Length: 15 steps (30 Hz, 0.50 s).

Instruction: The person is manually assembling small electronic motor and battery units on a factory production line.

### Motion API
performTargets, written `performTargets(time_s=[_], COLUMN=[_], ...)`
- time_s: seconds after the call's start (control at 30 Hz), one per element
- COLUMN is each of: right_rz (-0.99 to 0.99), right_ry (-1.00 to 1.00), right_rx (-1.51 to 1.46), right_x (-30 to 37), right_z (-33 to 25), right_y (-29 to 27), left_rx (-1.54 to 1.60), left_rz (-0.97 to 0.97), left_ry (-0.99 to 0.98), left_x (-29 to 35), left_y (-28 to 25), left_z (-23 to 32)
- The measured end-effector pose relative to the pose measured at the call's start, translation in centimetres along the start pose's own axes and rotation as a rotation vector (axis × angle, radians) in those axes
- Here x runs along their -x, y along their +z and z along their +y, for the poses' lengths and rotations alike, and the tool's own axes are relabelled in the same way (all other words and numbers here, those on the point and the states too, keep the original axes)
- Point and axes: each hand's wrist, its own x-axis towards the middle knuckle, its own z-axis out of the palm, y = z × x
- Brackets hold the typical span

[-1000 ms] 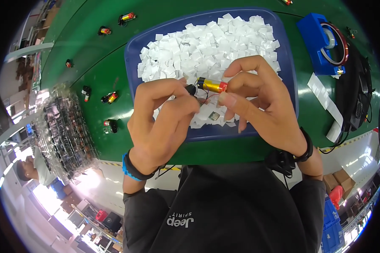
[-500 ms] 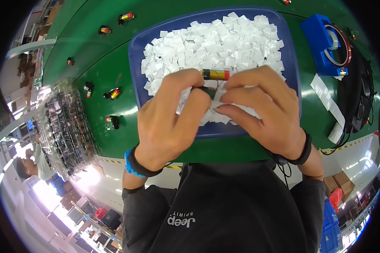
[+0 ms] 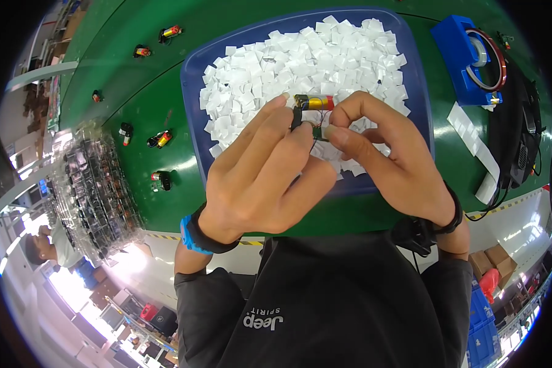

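Pinching with both hands over the bin. Left hand (image 3: 260, 168): fingertips closed on a small black part (image 3: 297, 116). Right hand (image 3: 389, 153): thumb and index closed at the right edge of a small green board (image 3: 317, 132); exact contact hard to tell, fingertips cover it. Battery cell (image 3: 314, 103), yellow with a red right end, lies crosswise just above the board, between the two hands, near the right index; thin wires run below it. All of this is held above a blue bin (image 3: 189, 83) heaped with white paper squares (image 3: 306, 64). Bin sits on a green table (image 3: 178, 211). Left of bin: several loose battery units scattered, one (image 3: 161, 139) with a yellow-red cell; stacked clear plastic trays (image 3: 95, 190) near the table's edge. Right of bin: blue tape dispenser (image 3: 459, 64), white label strip (image 3: 473, 144) below it.
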Motion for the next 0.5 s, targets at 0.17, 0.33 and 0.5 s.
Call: performTargets(time_s=[0.17,0.33,0.5], right_rz=[0.060,0.217,-0.011], right_ry=[0.122,-0.085,0.026], right_rx=[-0.145,0.266,-0.236], right_x=[-0.3,-1.0,-0.7], right_z=[-0.4,0.4,-0.4], right_y=[-0.9,-1.9,-0.9], left_rx=[0.063,0.168,0.275], left_rz=[-0.029,-0.042,-0.008], left_ry=[-0.062,-0.232,-0.226], left_x=[-0.2,0.7,0.4], left_y=[-1.0,-2.0,-2.0], left_z=[0.5,0.9,1.0])
